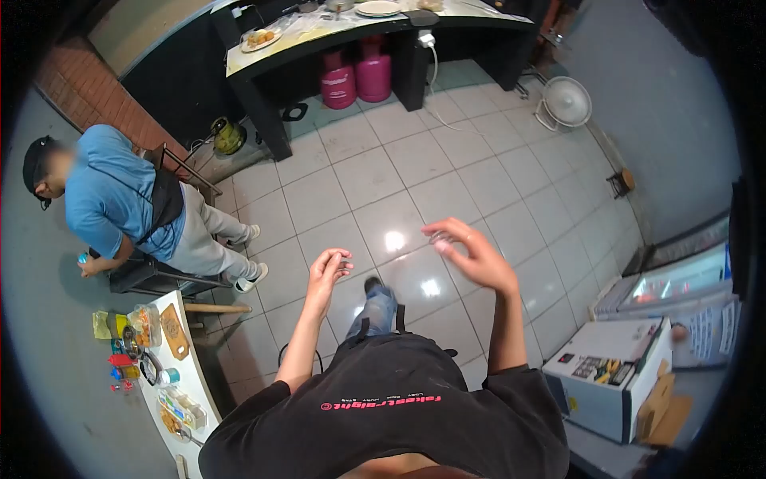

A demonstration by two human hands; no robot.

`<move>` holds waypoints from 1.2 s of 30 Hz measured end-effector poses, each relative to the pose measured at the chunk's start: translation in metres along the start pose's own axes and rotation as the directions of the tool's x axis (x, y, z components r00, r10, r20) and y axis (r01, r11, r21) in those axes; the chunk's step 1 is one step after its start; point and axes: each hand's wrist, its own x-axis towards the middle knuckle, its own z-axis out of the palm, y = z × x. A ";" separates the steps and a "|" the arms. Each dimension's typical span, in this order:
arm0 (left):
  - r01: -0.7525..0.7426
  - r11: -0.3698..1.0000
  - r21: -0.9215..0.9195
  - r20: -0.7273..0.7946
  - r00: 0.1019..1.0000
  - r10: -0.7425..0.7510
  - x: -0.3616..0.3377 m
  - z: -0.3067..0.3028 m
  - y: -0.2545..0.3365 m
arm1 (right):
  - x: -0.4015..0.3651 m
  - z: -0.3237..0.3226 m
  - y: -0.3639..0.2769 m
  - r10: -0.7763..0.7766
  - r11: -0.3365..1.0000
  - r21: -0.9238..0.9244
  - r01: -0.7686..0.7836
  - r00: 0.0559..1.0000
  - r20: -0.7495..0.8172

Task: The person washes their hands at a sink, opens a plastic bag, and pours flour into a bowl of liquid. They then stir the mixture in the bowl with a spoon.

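My left hand [326,273] is raised over the tiled floor in front of my body, with its fingers loosely bent and a little apart. It holds nothing that I can see. Higher and to the right, my right hand [477,257] hangs in the air with thumb and fingers apart, slightly blurred at the tips. Nothing shows in it either. Neither hand touches anything. Below and between them, a jeans leg [375,310] and a dark shoe [373,283] stand on the grey floor tiles [407,164].
A person in a blue shirt [120,191] stands at left. Nearby is a white table [209,407] with a wooden board [173,334] and food containers. Ahead stands a counter [299,44] over pink gas cylinders [373,73]. A fan [566,101] and white box [602,387] are at right.
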 end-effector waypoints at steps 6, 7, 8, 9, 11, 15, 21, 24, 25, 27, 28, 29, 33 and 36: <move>0.085 0.996 0.016 -0.046 0.995 -0.084 0.190 -0.042 0.013 | 0.168 -0.021 0.193 0.099 0.421 -0.859 -0.290 0.957 -0.274; 0.075 0.996 0.038 -0.029 0.997 -0.074 0.221 -0.048 0.022 | 0.188 -0.023 0.208 0.242 0.666 -0.673 -0.321 0.947 -0.212; 0.061 0.997 0.037 -0.039 0.997 -0.060 0.251 -0.053 0.038 | 0.207 -0.021 0.216 0.276 0.804 -0.488 -0.340 0.940 -0.201; 0.053 0.998 0.035 -0.048 0.998 -0.052 0.286 -0.060 0.050 | 0.232 -0.023 0.220 0.312 0.895 -0.272 -0.353 0.932 -0.182; 0.046 0.998 0.053 -0.082 0.996 -0.041 0.344 -0.073 0.065 | 0.277 -0.036 0.224 0.343 0.871 -0.314 -0.377 0.926 -0.160; 0.024 0.992 0.122 0.009 1.000 -0.025 0.455 -0.082 0.122 | 0.379 -0.078 0.234 0.277 0.863 -0.371 -0.343 0.935 -0.219; -0.001 0.996 0.086 -0.123 0.992 0.012 0.628 -0.119 0.141 | 0.587 -0.144 0.264 0.164 0.892 -0.386 -0.236 0.964 -0.209; 0.036 0.999 0.011 -0.255 0.966 -0.032 0.707 -0.132 0.158 | 0.704 -0.173 0.265 0.084 0.915 -0.382 -0.128 0.988 -0.131; 0.032 0.999 -0.002 -0.270 0.962 -0.032 0.730 -0.134 0.168 | 0.745 -0.182 0.257 0.052 0.945 -0.316 -0.086 0.992 -0.115; 0.006 1.000 -0.005 -0.273 0.962 -0.007 0.773 -0.149 0.203 | 0.834 -0.195 0.256 0.012 0.972 -0.231 -0.034 0.995 -0.095; -0.040 0.999 0.008 -0.284 0.958 0.041 0.791 -0.161 0.212 | 0.874 -0.197 0.261 -0.074 0.958 -0.283 0.049 0.994 -0.077; -0.030 1.000 -0.002 -0.302 0.953 0.028 0.809 -0.173 0.217 | 0.910 -0.200 0.265 -0.156 0.933 -0.337 0.130 0.987 -0.051; -0.062 0.997 -0.042 -0.408 0.912 0.040 0.895 -0.223 0.226 | 1.049 -0.206 0.258 -0.085 0.971 -0.216 0.098 0.994 0.070; -0.021 0.995 -0.095 -0.458 0.889 -0.025 0.968 -0.263 0.225 | 1.131 -0.199 0.272 -0.101 0.984 -0.144 0.107 0.994 0.049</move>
